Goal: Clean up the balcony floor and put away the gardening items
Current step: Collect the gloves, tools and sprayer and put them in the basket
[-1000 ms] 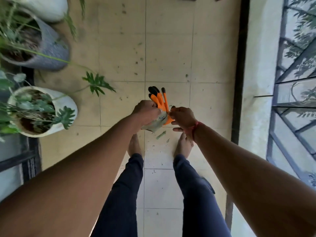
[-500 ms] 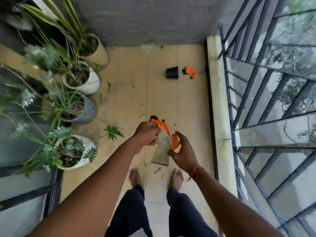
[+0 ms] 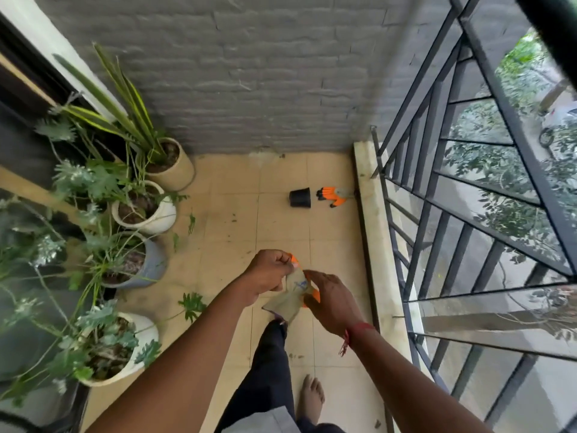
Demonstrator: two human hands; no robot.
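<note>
Now that step forward has been taken, glove [image 3: 290, 300] is bunched above floor [image 3: 281, 226]: gripped by curled fingers of left hand [image 3: 268, 273], pinched by right hand [image 3: 331, 300]. Second glove [image 3: 332, 196], pot [image 3: 300, 197] seen by far ledge [image 3: 365, 195], uncollected.

The left hand [image 3: 267, 273] grips the orange finger end of a grey-and-orange glove [image 3: 290, 303] above the tiled floor [image 3: 231, 226], and the right hand [image 3: 332, 300] pinches the glove's side. Near the floor's far right corner, by the railing [image 3: 437, 214], a black pot [image 3: 300, 197] lies on its side with a second glove [image 3: 332, 196] just beside it. Potted plants [image 3: 146, 210] line the floor's left edge, and leaf scraps [image 3: 191, 223] lie near them.
</note>
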